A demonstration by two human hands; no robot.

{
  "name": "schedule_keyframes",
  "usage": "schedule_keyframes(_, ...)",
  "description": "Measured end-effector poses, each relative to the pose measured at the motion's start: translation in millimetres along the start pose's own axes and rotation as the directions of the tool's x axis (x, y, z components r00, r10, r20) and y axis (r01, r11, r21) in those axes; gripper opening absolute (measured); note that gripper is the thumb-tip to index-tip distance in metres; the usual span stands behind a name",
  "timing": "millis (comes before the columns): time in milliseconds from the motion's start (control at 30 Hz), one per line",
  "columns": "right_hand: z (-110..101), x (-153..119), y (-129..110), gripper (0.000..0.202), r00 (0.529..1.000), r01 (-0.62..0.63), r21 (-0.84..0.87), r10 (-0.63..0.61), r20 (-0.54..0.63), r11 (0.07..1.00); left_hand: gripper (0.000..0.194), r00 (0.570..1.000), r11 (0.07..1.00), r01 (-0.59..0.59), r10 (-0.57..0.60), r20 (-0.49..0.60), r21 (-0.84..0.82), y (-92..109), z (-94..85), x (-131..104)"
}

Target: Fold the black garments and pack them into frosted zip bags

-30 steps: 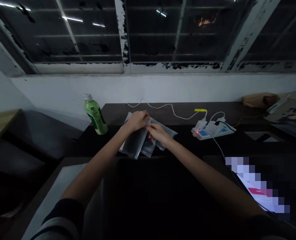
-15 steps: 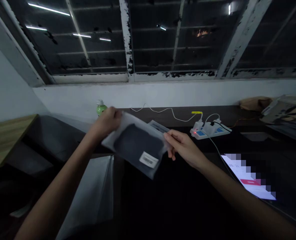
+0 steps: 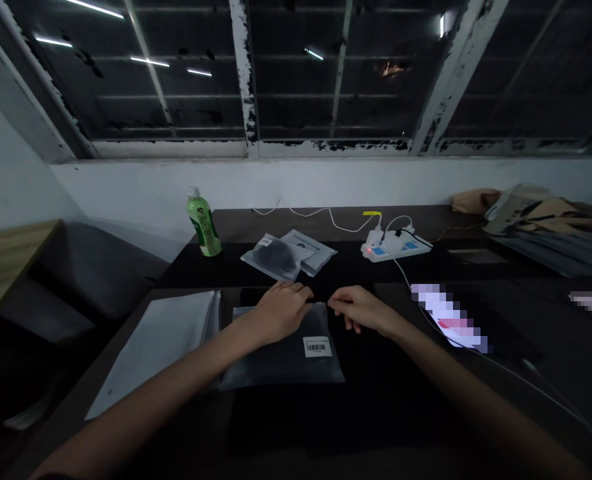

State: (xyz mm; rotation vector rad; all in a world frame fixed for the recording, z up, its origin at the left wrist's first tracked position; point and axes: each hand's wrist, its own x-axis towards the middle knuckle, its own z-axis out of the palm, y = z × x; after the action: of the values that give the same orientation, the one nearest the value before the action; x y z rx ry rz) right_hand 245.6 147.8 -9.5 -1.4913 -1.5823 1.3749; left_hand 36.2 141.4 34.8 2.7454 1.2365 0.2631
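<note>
A frosted zip bag with a white barcode label lies flat on the dark table in front of me. My left hand rests over its upper edge, fingers curled down on the bag. At the upper right corner, my right hand is closed in a pinch with thumb and forefinger together. Just beyond my hands are two more bags: a clear one with something dark inside, and a printed grey one partly under it. What the near bag contains is hard to make out in the dim light.
A green bottle stands at the back left. White sheets or envelopes lie at the left. To the right are a power strip with plugs and cables, and a lit phone. Brown packaging is piled far right.
The zip bag, held up in the air between both hands before, has come down flat onto the table. The bottle and the two bags behind now show fully.
</note>
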Motion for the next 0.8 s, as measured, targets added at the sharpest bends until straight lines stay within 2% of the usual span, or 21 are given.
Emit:
schedule_keyframes(167,5.0,1.8,7.5,0.015,0.999,0.012,-0.006,-0.012,0.05,1.0,0.029,1.0,0.997,-0.029,0.029,0.0,-0.071,-4.9,26.2,25.7)
schedule_keyframes(333,14.0,-0.4,6.9,0.023,0.995,0.077,0.093,-0.082,0.052,0.993,0.024,1.0,0.989,-0.02,0.019,-0.009,-0.145,-10.2,31.4,28.8)
schedule_keyframes(433,10.4,-5.8,0.1,0.023,0.993,0.112,0.117,-0.115,0.025,0.987,0.021,1.0,0.979,-0.009,0.006,-0.015,-0.203,-16.9,21.9,24.2)
schedule_keyframes(567,-8.0,-13.8,-7.4,0.024,0.993,0.113,0.134,-0.108,-0.04,0.985,0.02,0.999,0.965,0.037,-0.037,0.005,-0.258,-35.4,-3.8,3.7)
schedule_keyframes(700,-23.6,-19.7,-9.8,0.023,0.995,0.103,0.148,-0.099,-0.031,0.984,0.026,0.99,0.931,0.116,-0.079,0.12,-0.346,-53.7,-33.6,-32.4)
schedule_keyframes(800,-24.6,-22.5,-11.1,0.022,0.995,0.095,0.163,-0.101,0.027,0.982,0.028,0.975,0.896,0.186,-0.118,0.188,-0.404,-60.1,-46.4,-55.2)
